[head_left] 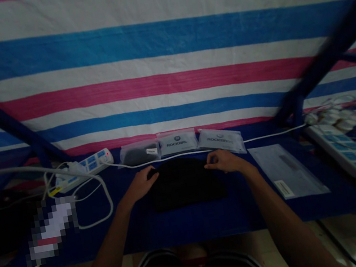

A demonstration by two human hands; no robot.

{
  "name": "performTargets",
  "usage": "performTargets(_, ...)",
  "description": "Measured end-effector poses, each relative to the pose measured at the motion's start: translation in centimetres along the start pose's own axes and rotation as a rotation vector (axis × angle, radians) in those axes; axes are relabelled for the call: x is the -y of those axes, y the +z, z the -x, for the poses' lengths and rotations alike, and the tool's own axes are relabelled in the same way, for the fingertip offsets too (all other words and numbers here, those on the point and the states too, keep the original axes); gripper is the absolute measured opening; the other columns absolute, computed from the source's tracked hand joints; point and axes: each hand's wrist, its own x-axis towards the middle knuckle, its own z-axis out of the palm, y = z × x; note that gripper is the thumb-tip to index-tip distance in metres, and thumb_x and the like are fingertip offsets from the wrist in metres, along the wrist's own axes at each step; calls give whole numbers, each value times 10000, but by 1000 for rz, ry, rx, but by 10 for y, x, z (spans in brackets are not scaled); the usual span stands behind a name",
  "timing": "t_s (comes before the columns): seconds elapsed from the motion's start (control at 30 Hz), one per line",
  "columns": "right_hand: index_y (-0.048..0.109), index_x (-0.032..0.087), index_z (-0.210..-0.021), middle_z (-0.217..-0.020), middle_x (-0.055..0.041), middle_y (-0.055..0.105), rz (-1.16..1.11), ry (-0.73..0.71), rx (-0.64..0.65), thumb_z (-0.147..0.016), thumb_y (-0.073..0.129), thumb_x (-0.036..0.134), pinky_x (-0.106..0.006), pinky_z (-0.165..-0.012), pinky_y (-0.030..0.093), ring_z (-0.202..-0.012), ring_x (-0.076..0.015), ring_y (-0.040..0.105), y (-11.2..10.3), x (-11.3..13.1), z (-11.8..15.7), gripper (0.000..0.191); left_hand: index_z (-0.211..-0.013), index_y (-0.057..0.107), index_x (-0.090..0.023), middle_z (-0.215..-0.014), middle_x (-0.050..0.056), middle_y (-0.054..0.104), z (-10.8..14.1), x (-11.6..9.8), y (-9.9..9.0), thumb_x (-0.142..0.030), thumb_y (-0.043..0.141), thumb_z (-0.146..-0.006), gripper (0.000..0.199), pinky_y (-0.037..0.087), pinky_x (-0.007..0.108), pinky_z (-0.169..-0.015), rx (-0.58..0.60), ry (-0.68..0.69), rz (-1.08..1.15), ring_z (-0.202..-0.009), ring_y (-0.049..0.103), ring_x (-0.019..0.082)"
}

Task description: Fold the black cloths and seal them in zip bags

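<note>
A black cloth item (186, 184), with a rounded far edge and a straight near edge, lies flat on the blue surface in front of me; it is too dark to tell its exact kind. My left hand (143, 182) pinches its far left edge between thumb and fingers. At the far right edge my right hand (223, 161) pinches the same cloth. To the right of my right forearm lies a flat clear plastic bag (289, 169) with a white label on its near end.
Along the back lie a bag with a dark item (140, 153) and two printed bags, one centre (177, 142), one right (220, 141). Power strips stand left (96, 162) and right (355, 151). A white cable (267, 136) crosses behind. Blue frame bars (315, 56) slant at both sides.
</note>
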Motion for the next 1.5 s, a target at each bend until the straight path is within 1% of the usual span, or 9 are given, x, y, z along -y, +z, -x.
performTargets(0.1,710,193,-935,-675,-2,648,-58,3,-42,-741,825,587,-241,-495,420,-559,-138,571,-4,-8,-14,454,-914,663,-194,-855,29,695,-10,0,-4,-473,587,-885,290,476,308,-733,55,40,0,-815,654,218)
performTargets(0.2,695,194,-967,-506,76,492,-234,44,175,-760,750,682,-230,-389,286,-389,-97,403,-4,-19,-19,533,-882,643,-196,-819,13,660,-22,0,-8,-521,627,-876,326,489,294,-682,186,45,45,-761,642,203)
performTargets(0.3,671,193,-876,-439,104,405,-351,8,316,-765,742,682,-220,-366,218,-354,-78,333,-6,-29,-17,507,-874,614,-203,-739,-16,615,-32,2,-9,-591,642,-879,390,472,262,-524,372,-51,167,-595,620,168)
performTargets(0.43,661,188,-818,-511,100,433,-452,-40,376,-753,791,620,-208,-380,241,-387,-54,329,-12,-37,-13,456,-816,557,-203,-670,-34,582,-35,11,-6,-618,667,-873,433,440,221,-420,394,-64,338,-506,603,136)
performTargets(0.67,670,186,-820,-751,19,641,-594,-152,193,-723,843,588,-255,-625,499,-677,-126,588,-17,-32,-13,448,-804,544,-189,-608,-34,594,-29,18,-1,-560,666,-883,398,411,190,-378,286,-28,528,-449,599,116)
performTargets(0.83,605,208,-819,-598,65,566,-622,-58,164,-701,848,636,-254,-495,507,-514,-106,527,-6,-28,-20,506,-913,498,-223,-567,-58,608,-29,12,5,-561,602,-917,354,400,204,-338,207,-111,495,-390,612,143)
performTargets(0.97,611,209,-822,-616,43,616,-613,-97,83,-723,846,622,-239,-481,476,-518,-105,544,-3,-27,-21,485,-980,447,-245,-517,-90,585,-31,13,8,-564,579,-941,348,359,197,-315,169,-127,463,-341,589,149)
performTargets(1.27,639,221,-862,-808,2,657,-539,-257,-219,-784,815,555,-285,-657,462,-719,-141,582,0,-27,-25,385,-1107,389,-259,-483,-135,551,-33,15,7,-464,592,-931,338,288,161,-308,59,-106,477,-277,498,110)
performTargets(1.5,657,218,-972,-929,-40,690,-428,-269,-224,-821,753,556,-332,-745,513,-850,-203,645,3,-27,-26,382,-1228,518,-220,-441,-124,485,-30,6,8,-527,581,-946,421,307,185,-338,35,-82,424,-297,477,115)
